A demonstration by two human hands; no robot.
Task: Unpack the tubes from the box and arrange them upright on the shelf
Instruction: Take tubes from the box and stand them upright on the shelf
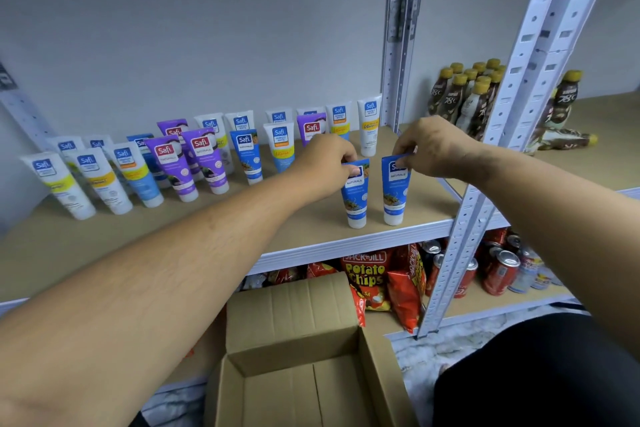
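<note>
Two blue Safi tubes stand cap-down near the front right of the tan shelf (207, 218). My left hand (325, 158) pinches the top of the left blue tube (355, 199). My right hand (433, 147) pinches the top of the right blue tube (394, 194). Behind and to the left, several white, purple and blue tubes (204, 163) stand upright in rows. The open cardboard box (298, 350) sits below on the floor, and the part of its inside that shows is bare.
A white slotted upright post (485, 166) stands just right of the two tubes. Brown bottles with yellow caps (464, 97) fill the neighbouring shelf. Potato chip bags (367, 277) and red cans (498, 270) sit on the lower shelf.
</note>
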